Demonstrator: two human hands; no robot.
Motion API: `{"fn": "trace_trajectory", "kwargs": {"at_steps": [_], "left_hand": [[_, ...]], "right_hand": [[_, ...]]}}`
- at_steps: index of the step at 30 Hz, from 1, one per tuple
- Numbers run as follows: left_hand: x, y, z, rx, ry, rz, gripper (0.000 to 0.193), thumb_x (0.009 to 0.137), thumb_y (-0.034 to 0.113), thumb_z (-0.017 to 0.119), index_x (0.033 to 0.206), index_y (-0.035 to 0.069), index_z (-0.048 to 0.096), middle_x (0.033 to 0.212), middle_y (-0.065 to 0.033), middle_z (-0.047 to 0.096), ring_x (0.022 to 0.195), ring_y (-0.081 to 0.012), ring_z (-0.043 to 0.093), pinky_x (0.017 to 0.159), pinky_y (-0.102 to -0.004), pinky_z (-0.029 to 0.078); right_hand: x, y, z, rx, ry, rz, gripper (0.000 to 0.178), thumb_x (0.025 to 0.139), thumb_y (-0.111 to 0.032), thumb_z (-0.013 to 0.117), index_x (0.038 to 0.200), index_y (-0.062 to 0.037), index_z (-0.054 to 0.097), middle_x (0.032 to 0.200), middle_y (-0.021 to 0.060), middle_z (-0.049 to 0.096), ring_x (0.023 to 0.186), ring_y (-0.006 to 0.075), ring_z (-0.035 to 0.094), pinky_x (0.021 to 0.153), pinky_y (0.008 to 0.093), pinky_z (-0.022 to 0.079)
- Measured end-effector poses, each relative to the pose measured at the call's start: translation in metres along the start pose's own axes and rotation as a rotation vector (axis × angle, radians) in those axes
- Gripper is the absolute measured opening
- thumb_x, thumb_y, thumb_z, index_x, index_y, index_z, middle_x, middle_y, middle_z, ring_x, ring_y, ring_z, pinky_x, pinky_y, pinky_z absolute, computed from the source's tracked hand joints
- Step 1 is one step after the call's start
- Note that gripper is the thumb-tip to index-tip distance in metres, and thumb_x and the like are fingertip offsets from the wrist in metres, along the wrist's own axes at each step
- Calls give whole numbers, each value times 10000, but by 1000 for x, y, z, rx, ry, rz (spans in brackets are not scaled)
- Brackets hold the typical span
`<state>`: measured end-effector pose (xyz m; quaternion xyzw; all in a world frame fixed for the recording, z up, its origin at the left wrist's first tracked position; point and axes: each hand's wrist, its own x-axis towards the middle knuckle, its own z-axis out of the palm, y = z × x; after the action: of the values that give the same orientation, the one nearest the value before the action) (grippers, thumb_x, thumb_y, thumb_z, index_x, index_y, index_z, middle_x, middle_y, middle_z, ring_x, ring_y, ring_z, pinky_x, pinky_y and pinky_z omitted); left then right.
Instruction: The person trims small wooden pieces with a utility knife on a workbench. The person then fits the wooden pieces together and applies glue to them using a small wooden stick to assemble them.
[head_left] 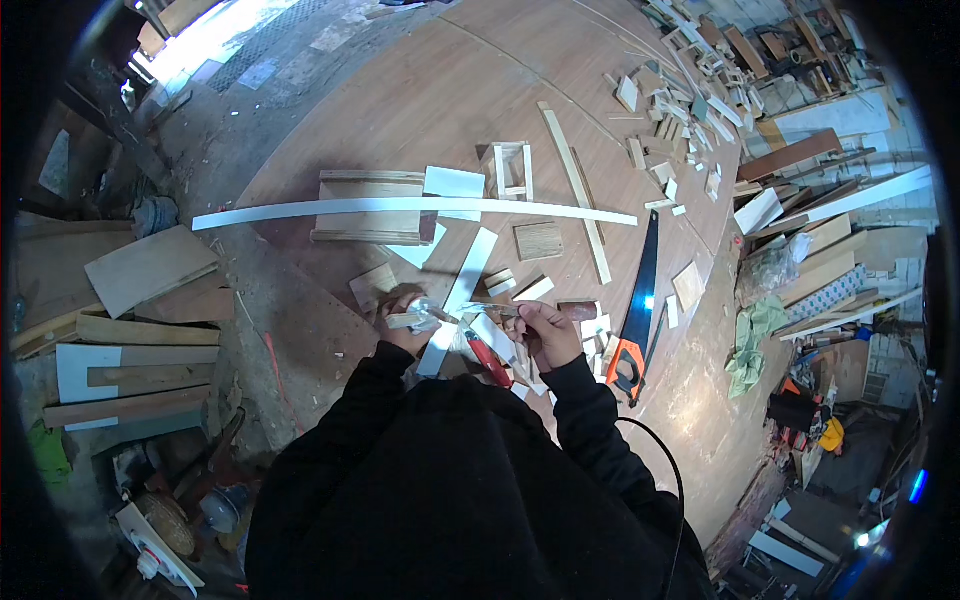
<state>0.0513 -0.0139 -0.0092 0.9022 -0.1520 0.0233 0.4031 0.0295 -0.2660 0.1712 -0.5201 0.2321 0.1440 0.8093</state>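
My left hand (pixel 403 325) is closed around a clear, shiny plastic thing (pixel 427 314), with a small pale wood piece (pixel 400 321) at its fingers. Whether it is a bottle or a bag I cannot tell. My right hand (pixel 550 337) is pinched near a thin stick-like piece (pixel 494 309) that points toward the left hand; its exact kind is unclear. Between the hands a white strip (pixel 470 268) lies slantwise on the board. A red-handled tool (pixel 487 358) rests just below, partly among small wood blocks (pixel 500 335).
A handsaw with an orange handle (pixel 627 368) lies to the right. Farther off are a long white strip (pixel 400 207) across a wooden box (pixel 345 225), a small wood frame (pixel 512 170) and a long batten (pixel 577 190). Offcuts (pixel 665 130) are scattered far right; boards (pixel 150 265) lean left.
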Motion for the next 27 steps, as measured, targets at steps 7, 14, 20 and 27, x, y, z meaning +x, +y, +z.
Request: {"fn": "trace_trajectory", "kwargs": {"at_steps": [7, 14, 20, 27], "left_hand": [[-1, -9, 16, -288, 83, -302, 626, 622, 172, 836, 1148, 44, 523, 1063, -121, 607, 975, -260, 593, 862, -378, 463], [-6, -22, 26, -41, 167, -133, 786, 532, 275, 875, 1171, 34, 487, 1059, -121, 595, 1001, -282, 576, 895, -378, 458], [-54, 0, 27, 257, 453, -348, 558, 636, 197, 699, 1115, -25, 519, 1032, -225, 584, 974, -390, 551, 862, -478, 423], [-101, 70, 39, 261, 308, -86, 448, 683, 150, 626, 1100, 12, 536, 987, -177, 585, 964, -358, 539, 868, -461, 406]], "right_hand": [[-35, -12, -28, 298, 147, 22, 160, 923, -148, 541, 1014, -26, 588, 720, 23, 574, 673, 131, 576, 707, 311, 535], [-82, -5, -70, 395, 230, -28, 172, 929, -187, 527, 1014, -46, 575, 712, 13, 564, 701, 126, 576, 726, 316, 533], [-113, 19, -99, 582, 187, -50, 171, 916, -176, 524, 1022, -46, 560, 728, 38, 583, 706, 163, 586, 721, 342, 526], [-145, 36, -137, 640, 139, -1, 166, 911, -178, 506, 1026, -63, 537, 746, 48, 594, 733, 168, 604, 721, 343, 524]]}}
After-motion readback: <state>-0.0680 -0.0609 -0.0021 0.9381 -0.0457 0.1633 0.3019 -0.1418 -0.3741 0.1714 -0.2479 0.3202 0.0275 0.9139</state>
